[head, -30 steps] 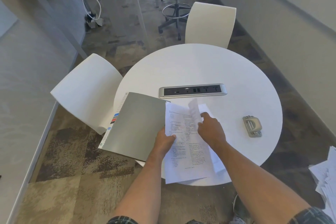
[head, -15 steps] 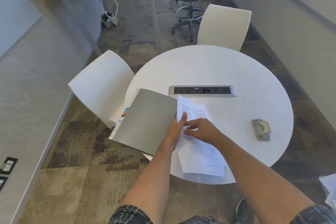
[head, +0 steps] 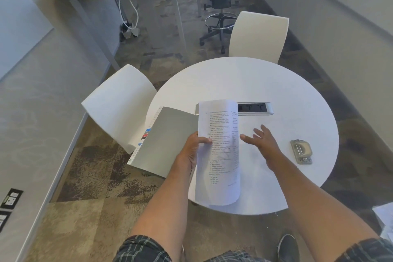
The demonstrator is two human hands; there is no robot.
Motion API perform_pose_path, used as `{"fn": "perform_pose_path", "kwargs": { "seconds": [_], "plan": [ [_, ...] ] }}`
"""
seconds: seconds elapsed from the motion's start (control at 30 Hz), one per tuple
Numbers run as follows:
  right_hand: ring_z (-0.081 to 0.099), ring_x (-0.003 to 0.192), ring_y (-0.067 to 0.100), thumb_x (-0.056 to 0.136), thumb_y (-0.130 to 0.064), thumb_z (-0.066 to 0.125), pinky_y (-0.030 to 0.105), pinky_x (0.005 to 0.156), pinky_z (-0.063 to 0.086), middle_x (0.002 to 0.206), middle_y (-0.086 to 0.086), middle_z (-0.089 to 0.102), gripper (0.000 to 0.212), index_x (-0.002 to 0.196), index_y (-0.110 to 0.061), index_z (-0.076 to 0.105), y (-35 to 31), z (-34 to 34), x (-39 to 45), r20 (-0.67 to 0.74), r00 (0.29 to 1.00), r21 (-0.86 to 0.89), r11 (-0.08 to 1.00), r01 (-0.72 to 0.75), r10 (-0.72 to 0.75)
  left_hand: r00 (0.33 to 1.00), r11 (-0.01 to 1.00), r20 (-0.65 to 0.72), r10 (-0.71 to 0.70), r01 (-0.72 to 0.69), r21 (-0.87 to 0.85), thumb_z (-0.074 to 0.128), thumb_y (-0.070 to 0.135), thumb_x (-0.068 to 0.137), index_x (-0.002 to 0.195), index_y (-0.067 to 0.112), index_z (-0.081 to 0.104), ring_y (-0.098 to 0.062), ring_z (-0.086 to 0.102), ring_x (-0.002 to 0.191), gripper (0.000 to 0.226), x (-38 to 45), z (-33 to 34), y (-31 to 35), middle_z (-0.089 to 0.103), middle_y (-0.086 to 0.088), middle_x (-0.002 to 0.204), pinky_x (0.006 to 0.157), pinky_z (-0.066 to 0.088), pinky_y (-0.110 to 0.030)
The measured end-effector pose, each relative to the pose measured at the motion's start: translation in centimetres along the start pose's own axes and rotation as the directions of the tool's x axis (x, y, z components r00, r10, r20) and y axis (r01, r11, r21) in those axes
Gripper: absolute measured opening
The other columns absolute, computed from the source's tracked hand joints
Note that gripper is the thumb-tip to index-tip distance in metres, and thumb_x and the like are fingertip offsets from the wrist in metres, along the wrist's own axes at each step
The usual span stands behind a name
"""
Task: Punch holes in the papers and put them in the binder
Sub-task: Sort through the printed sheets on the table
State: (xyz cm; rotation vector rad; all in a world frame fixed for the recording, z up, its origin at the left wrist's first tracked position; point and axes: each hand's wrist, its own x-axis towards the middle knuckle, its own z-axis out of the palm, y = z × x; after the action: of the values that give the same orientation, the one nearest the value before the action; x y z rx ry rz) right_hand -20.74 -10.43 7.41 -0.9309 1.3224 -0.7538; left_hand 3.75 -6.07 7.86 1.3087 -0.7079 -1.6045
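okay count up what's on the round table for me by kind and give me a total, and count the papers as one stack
Binder: 1
Paper stack, held in the left hand: 1
Hole punch: 1
Power strip set in the table: 1
Total: 4

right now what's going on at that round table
A person stands at the round white table, holding a stack of printed white papers lifted by its left edge in the left hand. The right hand hovers open beside the stack, holding nothing. A grey binder lies closed at the table's left edge, partly overhanging it. The small grey metal hole punch sits untouched to the right, so by the look of it no punching has begun with these sheets.
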Motion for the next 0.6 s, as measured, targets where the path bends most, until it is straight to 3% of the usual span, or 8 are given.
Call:
{"fn": "perform_pose_path", "kwargs": {
  "seconds": [0.07,0.13,0.23,0.3,0.4,0.5,0.6],
  "plan": [
    [0.047,0.137,0.022,0.050,-0.049,0.095,0.044,0.117,0.033,0.153,0.001,0.048,0.136,0.160,-0.021,0.021,-0.5,-0.2,0.0,0.056,0.998,0.025,1.000,-0.001,0.000,0.998,1.000,0.065,0.004,-0.004,-0.006,0.075,0.010,0.062,0.130,-0.001,0.063,-0.040,0.067,0.108,0.070,-0.3,0.3,0.9,0.067,-0.026,0.128,0.102,0.049,-0.056],
    [0.057,0.128,0.021,0.054,-0.054,0.093,0.050,0.117,0.036,0.138,-0.003,0.062,0.125,0.157,-0.017,0.032,-1.2,-0.3,-0.2,0.096,0.995,0.061,0.998,0.030,-0.036,0.994,1.000,0.105,0.006,-0.004,-0.016,0.074,0.013,0.062,0.126,0.003,0.067,-0.038,0.067,0.108,0.065,-0.5,0.5,1.6,0.069,-0.023,0.125,0.100,0.049,-0.052],
    [0.069,0.114,0.029,0.079,-0.038,0.084,0.054,0.106,0.049,0.123,0.006,0.073,0.063,0.133,-0.012,0.063,-2.0,-0.5,-0.9,0.170,0.972,0.187,0.974,0.127,-0.160,0.990,0.999,0.136,0.030,-0.024,-0.040,0.073,0.010,0.064,0.127,-0.001,0.065,-0.039,0.065,0.110,0.065,-0.5,0.6,2.2,0.067,-0.025,0.124,0.102,0.049,-0.051],
    [0.069,0.111,0.038,0.082,-0.023,0.082,0.053,0.101,0.053,0.118,0.014,0.074,0.045,0.121,-0.005,0.070,-2.0,-0.9,-1.2,0.175,0.970,0.243,0.962,0.121,-0.166,0.991,0.998,0.132,0.027,-0.019,-0.055,0.076,0.010,0.062,0.124,-0.003,0.067,-0.039,0.066,0.108,0.064,-0.5,0.6,2.4,0.068,-0.025,0.121,0.099,0.051,-0.050],
    [0.068,0.109,0.046,0.075,-0.013,0.087,0.052,0.094,0.057,0.113,0.020,0.074,0.043,0.113,0.000,0.073,-2.2,-0.9,-1.6,0.184,0.966,0.239,0.962,0.135,-0.181,0.996,1.000,0.090,0.026,-0.027,0.015,0.081,0.007,0.069,0.125,0.002,0.069,-0.036,0.071,0.106,0.058,-0.8,1.2,2.6,0.072,-0.020,0.121,0.089,0.059,-0.042],
    [0.070,0.103,0.044,0.074,-0.008,0.086,0.056,0.092,0.057,0.111,0.019,0.075,0.039,0.110,0.001,0.074,-2.7,-1.1,-1.7,0.127,0.967,0.217,0.957,0.191,-0.222,0.994,0.986,0.031,0.105,-0.109,0.126,0.082,-0.001,0.079,0.118,0.008,0.072,-0.021,0.076,0.099,0.041,-1.0,1.9,2.5,0.078,-0.008,0.112,0.075,0.061,-0.027],
    [0.073,0.094,0.039,0.070,-0.004,0.086,0.051,0.087,0.059,0.108,0.022,0.075,0.039,0.106,0.004,0.075,-3.1,-1.4,-1.7,0.074,0.961,0.264,0.934,0.240,-0.267,0.987,0.985,-0.043,0.153,-0.148,0.088,0.082,-0.007,0.077,0.116,0.004,0.073,-0.022,0.076,0.096,0.041,-0.9,2.1,2.6,0.079,-0.009,0.109,0.075,0.062,-0.030]
  ]
}}
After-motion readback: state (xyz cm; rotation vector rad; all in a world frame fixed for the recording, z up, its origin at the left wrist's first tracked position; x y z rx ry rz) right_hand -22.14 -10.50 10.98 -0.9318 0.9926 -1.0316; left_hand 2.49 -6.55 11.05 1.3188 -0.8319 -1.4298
